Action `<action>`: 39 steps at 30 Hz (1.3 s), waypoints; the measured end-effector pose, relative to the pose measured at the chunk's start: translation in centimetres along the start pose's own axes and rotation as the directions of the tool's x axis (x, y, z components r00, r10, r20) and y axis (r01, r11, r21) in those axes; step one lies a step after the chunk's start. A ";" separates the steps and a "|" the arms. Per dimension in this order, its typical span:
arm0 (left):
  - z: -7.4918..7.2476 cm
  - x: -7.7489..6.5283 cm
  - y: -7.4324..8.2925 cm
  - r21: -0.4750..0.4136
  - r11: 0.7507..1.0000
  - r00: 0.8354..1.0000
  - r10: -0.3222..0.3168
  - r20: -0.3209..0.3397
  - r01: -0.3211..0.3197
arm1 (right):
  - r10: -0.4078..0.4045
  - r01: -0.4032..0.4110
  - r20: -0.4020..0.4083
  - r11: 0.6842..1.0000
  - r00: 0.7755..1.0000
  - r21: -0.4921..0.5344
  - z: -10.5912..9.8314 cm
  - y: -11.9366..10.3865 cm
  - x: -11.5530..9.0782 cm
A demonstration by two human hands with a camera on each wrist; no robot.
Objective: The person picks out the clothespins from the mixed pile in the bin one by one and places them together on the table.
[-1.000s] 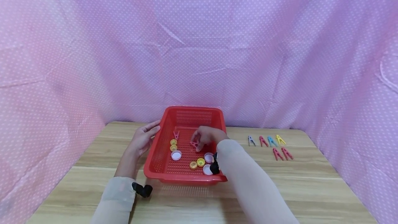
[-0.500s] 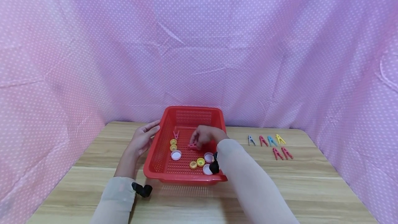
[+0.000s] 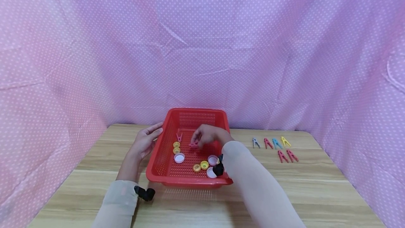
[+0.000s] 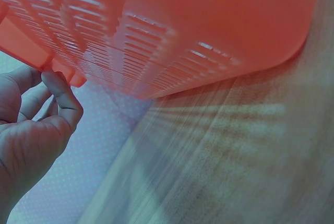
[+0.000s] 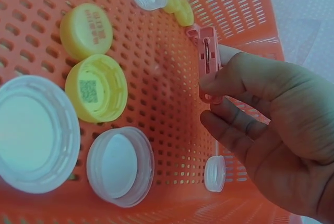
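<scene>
My right hand [image 3: 209, 135] is inside the red plastic basket [image 3: 190, 179], pinching a pink clothespin [image 5: 208, 57] between thumb and fingertips over the perforated floor. My left hand [image 3: 146, 143] holds the basket's left rim; the left wrist view shows thumb and fingertips pinching the rim's edge. A second pink clothespin [image 3: 179, 137] lies toward the back left inside. Below it come two yellow caps [image 3: 176, 150] and a white cap [image 3: 179, 158]. Nearer the front right are two more yellow caps [image 5: 96, 88] and several whitish ones [image 5: 121, 166], partly hidden by my right wrist in the head view.
On the wooden table [image 3: 316, 185], right of the basket, lie several clothespins: a greyish-blue clothespin [image 3: 256, 143], a light blue clothespin [image 3: 277, 143], a yellow clothespin [image 3: 285, 141] and several red ones [image 3: 282, 156]. A pink dotted curtain [image 3: 202, 45] hangs behind and at both sides.
My right hand has shifted slightly left and back inside the basket, and the pink clothespin in it has turned and moved left. The left hand and the basket have stayed put.
</scene>
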State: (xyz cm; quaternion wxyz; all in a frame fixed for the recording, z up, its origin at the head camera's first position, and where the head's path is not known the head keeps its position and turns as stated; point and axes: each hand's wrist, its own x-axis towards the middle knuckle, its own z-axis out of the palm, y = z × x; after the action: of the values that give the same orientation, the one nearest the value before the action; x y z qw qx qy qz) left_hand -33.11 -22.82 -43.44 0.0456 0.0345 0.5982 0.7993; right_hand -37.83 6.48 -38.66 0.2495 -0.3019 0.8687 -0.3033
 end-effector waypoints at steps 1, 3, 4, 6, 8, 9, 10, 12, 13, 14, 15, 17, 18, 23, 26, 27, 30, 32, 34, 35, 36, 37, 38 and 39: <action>0.0 0.0 0.0 -0.004 1.000 1.000 0.001 0.006 -0.001 | -0.006 0.006 -0.004 1.000 1.000 -0.007 -0.1 0.0 0.0; 0.1 0.0 0.0 -0.009 1.000 1.000 0.002 0.005 -0.002 | -0.016 0.016 -0.006 1.000 1.000 -0.017 -0.2 -0.1 -0.1; 0.1 0.0 0.0 -0.011 1.000 1.000 0.001 0.004 -0.001 | -0.020 0.019 -0.009 1.000 1.000 -0.022 -0.2 -0.2 -0.1; 0.1 0.1 0.0 -0.014 1.000 1.000 -0.001 0.002 0.001 | -0.023 0.022 -0.017 0.999 1.000 -0.034 -0.4 -0.3 -0.2; 0.1 0.1 0.0 -0.014 1.000 1.000 -0.002 -0.002 0.002 | -0.027 0.026 -0.028 0.999 0.999 -0.040 -0.5 -0.4 -0.3; 0.1 0.1 0.0 -0.014 1.000 1.000 -0.001 0.004 0.001 | -0.029 0.027 -0.035 0.999 0.999 -0.042 -0.5 -0.5 -0.3; 0.1 0.2 0.0 -0.015 1.000 1.000 0.000 0.003 0.000 | -0.031 0.029 -0.041 0.999 0.999 -0.045 -0.6 -0.5 -0.4; 0.1 0.2 0.0 -0.017 1.000 1.000 0.003 0.005 -0.003 | -0.035 0.033 -0.052 0.998 0.998 -0.046 -0.7 -0.7 -0.4; 0.1 0.2 0.0 -0.013 1.000 1.000 0.003 0.009 -0.003 | -0.037 0.034 -0.056 0.998 0.998 -0.045 -0.8 -0.8 -0.5; 0.1 0.2 0.0 -0.008 1.000 1.000 0.002 0.013 -0.002 | -0.038 0.035 -0.059 0.998 0.998 -0.044 -0.8 -0.9 -0.5; 0.1 0.2 0.0 -0.004 1.000 1.000 0.000 0.012 0.000 | -0.039 0.036 -0.063 0.998 0.997 -0.046 -0.9 -1.0 -0.5; 0.2 0.3 0.0 0.002 1.000 1.000 -0.003 0.012 0.003 | -0.048 0.045 -0.067 0.998 0.997 -0.052 -1.1 -1.3 -0.6; 0.2 0.3 0.0 0.006 1.000 1.000 -0.003 0.015 0.003 | -0.055 0.051 -0.069 0.997 0.996 -0.062 -1.2 -1.5 -0.6; 0.2 0.2 0.1 0.007 1.000 1.000 0.003 0.019 -0.003 | -0.100 0.091 -0.084 0.990 0.991 -0.108 -1.9 -2.5 -0.6; 0.1 0.1 0.1 0.012 1.000 1.000 0.003 0.016 -0.004 | -0.108 0.096 -0.101 0.988 0.989 -0.118 -2.3 -3.2 -0.8; 0.1 0.1 0.2 0.016 1.000 1.000 0.003 0.018 -0.004 | -0.112 0.098 -0.107 0.988 0.988 -0.123 -2.5 -3.5 -0.9; -0.1 -0.1 0.2 0.035 0.999 1.000 0.001 0.015 -0.001 | -0.122 0.104 -0.120 0.984 0.985 -0.148 -2.9 -4.1 -1.3; -0.2 -0.2 0.3 0.049 0.999 1.000 -0.005 0.021 0.004 | -0.133 0.110 -0.128 0.979 0.983 -0.171 -3.1 -4.4 -1.5; -0.3 -0.3 0.2 0.063 0.998 1.000 -0.018 0.012 0.017 | -0.136 0.110 -0.139 0.977 0.981 -0.181 -3.4 -4.8 -1.7; -0.3 -0.3 0.2 0.068 0.997 1.000 -0.022 0.015 0.021 | -0.135 0.108 -0.144 0.978 0.980 -0.178 -3.5 -5.0 -1.9; -0.4 -0.4 0.2 0.072 0.997 1.000 -0.026 0.012 0.025 | -0.132 0.106 -0.145 0.979 0.981 -0.173 -3.6 -5.3 -2.1; -0.4 -0.4 0.2 0.076 0.997 1.000 -0.027 0.013 0.026 | -0.126 0.100 -0.147 0.980 0.981 -0.171 -3.7 -5.5 -2.4; -0.4 -0.3 0.2 0.078 0.997 1.000 -0.027 0.013 0.026 | -0.120 0.095 -0.149 0.981 0.982 -0.169 -3.9 -5.7 -2.6; -0.4 -0.3 0.2 0.080 0.996 1.000 -0.026 0.016 0.025 | -0.119 0.092 -0.150 0.981 0.981 -0.173 -4.1 -5.8 -2.8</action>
State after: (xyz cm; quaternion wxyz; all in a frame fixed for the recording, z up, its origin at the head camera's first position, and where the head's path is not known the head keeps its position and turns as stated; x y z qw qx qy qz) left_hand -32.85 -23.27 -43.40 0.0595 0.0357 0.6297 0.7737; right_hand -36.23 6.23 -31.18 0.1368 -0.3421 0.8906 -0.2665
